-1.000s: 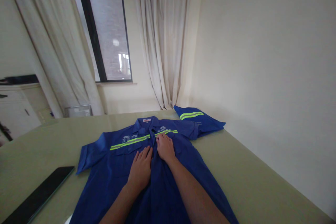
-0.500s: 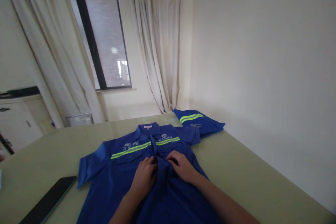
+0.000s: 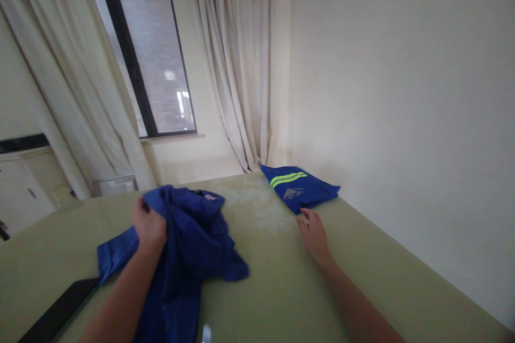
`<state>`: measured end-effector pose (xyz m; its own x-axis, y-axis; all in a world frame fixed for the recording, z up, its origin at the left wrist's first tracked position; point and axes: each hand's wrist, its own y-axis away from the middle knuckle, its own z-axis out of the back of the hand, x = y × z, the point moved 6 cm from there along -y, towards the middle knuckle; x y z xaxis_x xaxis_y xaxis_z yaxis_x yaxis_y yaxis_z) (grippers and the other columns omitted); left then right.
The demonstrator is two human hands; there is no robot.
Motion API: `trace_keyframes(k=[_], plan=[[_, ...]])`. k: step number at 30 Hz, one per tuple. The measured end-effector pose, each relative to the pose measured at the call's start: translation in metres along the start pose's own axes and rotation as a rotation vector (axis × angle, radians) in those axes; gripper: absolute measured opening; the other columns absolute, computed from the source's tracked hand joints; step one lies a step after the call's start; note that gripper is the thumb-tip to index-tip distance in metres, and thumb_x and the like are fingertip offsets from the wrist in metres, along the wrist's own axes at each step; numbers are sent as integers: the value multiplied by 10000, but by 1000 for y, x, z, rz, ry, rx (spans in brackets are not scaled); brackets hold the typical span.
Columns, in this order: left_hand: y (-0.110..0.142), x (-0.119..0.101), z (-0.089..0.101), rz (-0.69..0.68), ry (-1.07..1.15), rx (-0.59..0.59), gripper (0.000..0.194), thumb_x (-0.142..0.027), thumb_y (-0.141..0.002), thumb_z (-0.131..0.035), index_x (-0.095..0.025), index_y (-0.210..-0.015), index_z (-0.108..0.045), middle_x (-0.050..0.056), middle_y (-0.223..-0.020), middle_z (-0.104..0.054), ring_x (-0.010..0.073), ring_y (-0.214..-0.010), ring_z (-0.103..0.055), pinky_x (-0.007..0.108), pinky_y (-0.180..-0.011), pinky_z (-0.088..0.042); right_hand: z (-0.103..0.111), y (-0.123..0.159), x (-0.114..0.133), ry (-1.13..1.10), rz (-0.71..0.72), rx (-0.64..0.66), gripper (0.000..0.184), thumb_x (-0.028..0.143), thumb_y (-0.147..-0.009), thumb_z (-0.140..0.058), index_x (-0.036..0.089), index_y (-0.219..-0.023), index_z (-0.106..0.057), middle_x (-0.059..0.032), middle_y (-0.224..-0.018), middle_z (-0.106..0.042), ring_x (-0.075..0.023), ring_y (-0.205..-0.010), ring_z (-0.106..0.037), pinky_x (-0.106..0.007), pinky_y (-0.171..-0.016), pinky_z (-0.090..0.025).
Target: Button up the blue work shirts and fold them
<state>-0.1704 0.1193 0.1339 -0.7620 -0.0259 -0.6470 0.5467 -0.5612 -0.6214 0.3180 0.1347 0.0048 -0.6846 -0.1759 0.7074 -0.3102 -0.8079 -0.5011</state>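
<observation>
A blue short-sleeved work shirt (image 3: 189,241) hangs bunched from my left hand (image 3: 149,225), whose fingers are closed on its cloth. One sleeve spreads out to the left, and a label shows inside the collar. Over on the right, my right hand (image 3: 314,233) reaches forward with fingers apart and nothing in them. Its fingertips are close to the near corner of a folded blue garment (image 3: 317,188) with a yellow-green and grey reflective stripe; whether they touch it I cannot tell.
A dark flat slab-like object (image 3: 60,308) lies at the left on the greenish table (image 3: 265,284). A small shiny white thing (image 3: 206,333) shows at the bottom edge. Behind the table are curtains (image 3: 237,64), a window (image 3: 155,59) and a wall (image 3: 402,118).
The spread-out shirt has been gathered up and pulled to the left by my left hand. My right hand has let go of it and moved right, towards the folded garment.
</observation>
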Motion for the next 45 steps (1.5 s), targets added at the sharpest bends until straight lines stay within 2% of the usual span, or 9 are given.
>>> trace_keyframes(k=[4,9,14,18,26,32,38,41,45], plan=[[-40,-3,38,-38,-124,-274,353,-269,-993,-290,-105,-1250,-466,93,-1285,-554,259,-1206,-513,437,-1052,-429,0,3,5,93,34,-20,429,316,-915,-442,196,-1303,-580,-145,-1250,-604,-282,-1222,-559,-456,-1085,-434],[37,40,-24,-302,-429,456,255,-308,-916,-437,-166,-994,-634,85,-1000,-662,265,-1019,-634,402,-989,-486,-13,12,38,314,188,162,457,322,-967,-463,215,-1403,-548,-143,-1479,-488,-287,-1360,-456,-457,-1122,-382],[118,49,-26,-382,-569,302,437,-236,-947,-402,-163,-1352,-548,151,-1455,-527,328,-1291,-498,504,-1093,-392,-23,12,39,448,233,225,455,343,-980,-483,242,-1419,-551,-133,-1587,-379,-300,-1422,-395,-475,-1118,-363],[154,28,-26,-442,-550,396,382,-256,-962,-424,-240,-1294,-612,101,-1417,-572,303,-1259,-523,470,-1057,-424,-31,0,28,470,210,199,452,364,-942,-557,242,-1376,-591,-131,-1625,-315,-317,-1489,-288,-513,-1161,-284],[159,33,-39,-377,-413,576,310,-211,-963,-410,-195,-1154,-654,99,-1221,-654,248,-1108,-616,388,-998,-472,-33,-6,30,497,207,260,381,402,-959,-502,212,-1233,-687,-170,-1399,-586,-365,-1290,-507,-539,-1100,-334],[153,34,-40,-381,-370,540,320,-210,-952,-415,-186,-1167,-651,109,-1213,-663,262,-1119,-609,415,-1035,-465,-35,42,86,481,359,448,324,418,-912,-578,230,-1133,-723,-140,-1215,-671,-330,-1180,-558,-477,-1029,-404],[172,12,-27,-503,-84,499,479,-114,-936,-303,-236,-1236,-655,62,-1338,-653,222,-1297,-555,408,-1174,-397,-48,140,181,162,970,783,384,502,-956,-567,246,-1230,-649,-51,-1050,-728,-204,-955,-642,-306,-877,-448],[204,-24,-24,-642,76,578,446,-297,-1017,-332,-267,-1408,-543,50,-1439,-601,207,-1347,-533,379,-1153,-438,-29,149,202,-20,1093,631,349,516,-999,-481,236,-1002,-688,-26,-870,-733,-180,-815,-642,-306,-815,-453],[249,-70,-30,-980,71,744,595,-494,-967,-520,-308,-1523,-411,46,-1517,-532,266,-1372,-521,458,-1165,-422,10,95,182,-176,774,309,313,383,-1026,-445,210,-920,-684,-46,-803,-723,-173,-751,-640,-304,-761,-463]])
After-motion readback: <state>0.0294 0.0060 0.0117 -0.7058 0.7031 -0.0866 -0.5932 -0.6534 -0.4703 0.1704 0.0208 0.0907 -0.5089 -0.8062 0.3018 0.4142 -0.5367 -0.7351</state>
